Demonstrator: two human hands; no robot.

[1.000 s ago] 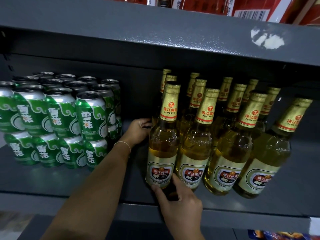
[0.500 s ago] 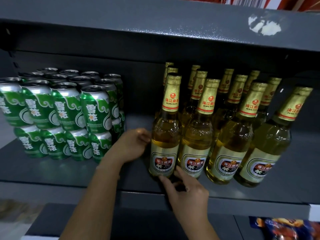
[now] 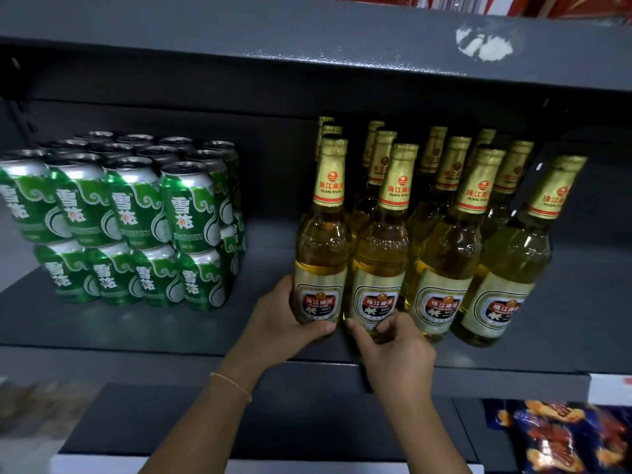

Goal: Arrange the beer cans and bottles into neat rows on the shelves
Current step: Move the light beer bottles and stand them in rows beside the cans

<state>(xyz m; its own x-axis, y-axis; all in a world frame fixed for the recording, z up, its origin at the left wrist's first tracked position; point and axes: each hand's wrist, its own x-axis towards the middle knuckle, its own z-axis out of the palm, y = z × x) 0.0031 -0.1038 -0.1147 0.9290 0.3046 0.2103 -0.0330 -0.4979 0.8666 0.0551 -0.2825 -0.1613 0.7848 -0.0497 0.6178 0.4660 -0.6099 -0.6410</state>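
**Both hands at the base of the front-row bottles**

Left hand (image 3: 284, 323) wraps around the bottom of the leftmost front Pearl River beer bottle (image 3: 321, 254), thumb across the foot of its label, fingers hidden behind the glass. Right hand (image 3: 393, 347) pinches the base of the second front bottle (image 3: 379, 265) with curled fingers and thumb. Both bottles stand upright, touching, near the front edge of the grey metal shelf (image 3: 154, 333), with more gold-necked bottles in rows behind and to the right. Green Snow beer cans (image 3: 136, 213) sit stacked two high at the left, well apart from the bottles.
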